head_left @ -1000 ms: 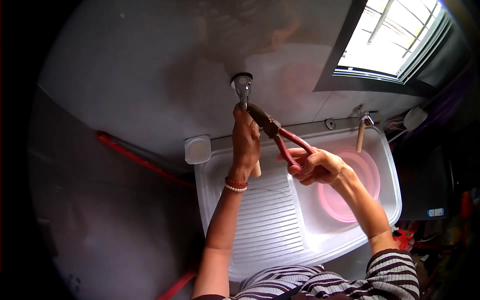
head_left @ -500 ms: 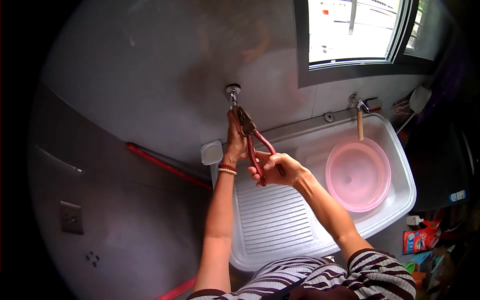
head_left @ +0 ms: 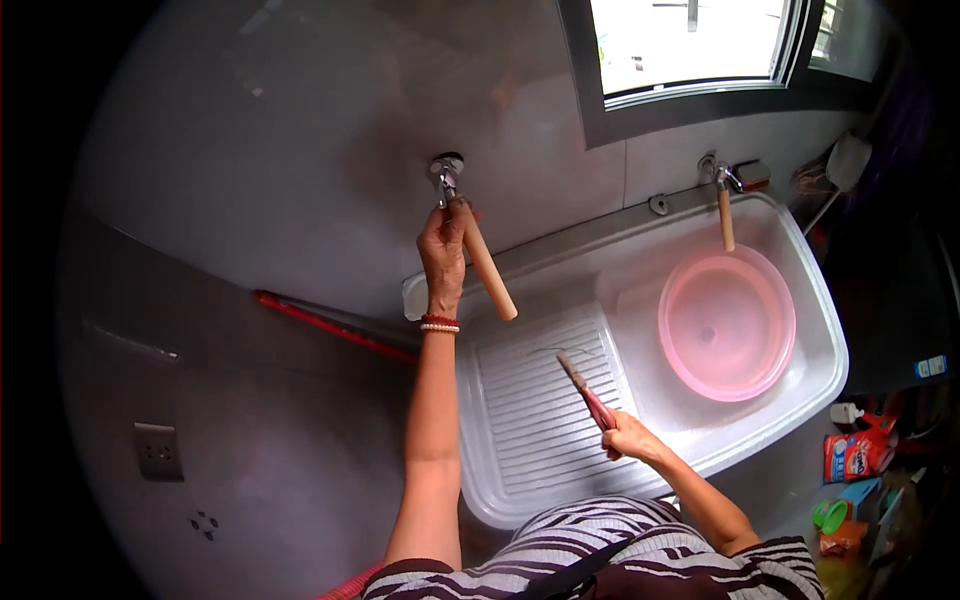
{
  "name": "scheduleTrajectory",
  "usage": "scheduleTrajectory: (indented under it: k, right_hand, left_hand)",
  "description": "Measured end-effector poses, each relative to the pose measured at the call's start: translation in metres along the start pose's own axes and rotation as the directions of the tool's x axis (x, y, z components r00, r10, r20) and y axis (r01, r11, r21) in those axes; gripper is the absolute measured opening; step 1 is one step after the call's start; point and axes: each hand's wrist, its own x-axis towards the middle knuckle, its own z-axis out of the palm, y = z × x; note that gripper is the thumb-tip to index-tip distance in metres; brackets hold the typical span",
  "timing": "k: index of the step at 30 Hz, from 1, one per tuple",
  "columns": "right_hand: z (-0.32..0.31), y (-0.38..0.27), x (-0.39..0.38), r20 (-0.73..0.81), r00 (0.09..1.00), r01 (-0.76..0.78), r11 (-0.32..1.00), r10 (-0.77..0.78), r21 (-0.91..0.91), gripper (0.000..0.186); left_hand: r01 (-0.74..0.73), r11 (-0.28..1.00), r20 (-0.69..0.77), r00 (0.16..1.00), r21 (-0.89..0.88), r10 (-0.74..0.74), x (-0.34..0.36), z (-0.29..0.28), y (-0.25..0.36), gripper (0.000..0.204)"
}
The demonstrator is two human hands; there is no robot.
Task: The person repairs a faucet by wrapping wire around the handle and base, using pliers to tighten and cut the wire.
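My left hand [head_left: 442, 250] is closed around the junction of the wall tap [head_left: 444, 170] and a pale beige cylinder [head_left: 488, 268], which hangs tilted down to the right. My right hand [head_left: 628, 437] grips the red-handled pliers [head_left: 590, 395], lowered over the ribbed washboard [head_left: 510, 430] of the white sink [head_left: 830, 330], their metal head pointing up-left. A thin wire [head_left: 550, 348] shows on the washboard. A small pale container [head_left: 413, 298] at the sink's back left is partly hidden by my left wrist.
A pink basin [head_left: 727, 355] sits in the sink's right part, below a second tap [head_left: 722, 175] with a beige cylinder. A window [head_left: 685, 45] is above. A red pipe-like item [head_left: 330, 325] lies along the left wall. Packets and small items [head_left: 860, 455] crowd the lower right.
The pliers have come away from the left tap and moved down to the washboard in my right hand. My left hand stays at the tap, with the beige cylinder now exposed.
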Motion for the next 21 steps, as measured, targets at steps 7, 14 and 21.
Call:
scheduleTrajectory:
  k: [7, 14, 21]
  right_hand:
    - [0.039, 0.045, 0.016, -0.287, 0.805, 0.173, 0.668, -0.519, -0.724, 0.048]
    - [0.044, 0.066, 0.033, -0.254, 0.836, 0.185, 0.685, -0.486, -0.705, 0.051]
    - [0.044, 0.064, 0.035, -0.263, 0.806, 0.217, 0.678, -0.53, -0.702, 0.054]
  left_hand:
    - [-0.017, 0.999, 0.031, 0.999, 0.042, 0.016, 0.006, -0.011, -0.006, 0.035]
    - [-0.014, 0.994, -0.027, 0.999, 0.106, 0.017, 0.006, -0.008, -0.007, 0.036]
    - [0.065, 0.995, -0.015, 0.998, 0.078, -0.064, 0.005, -0.011, -0.001, 0.032]
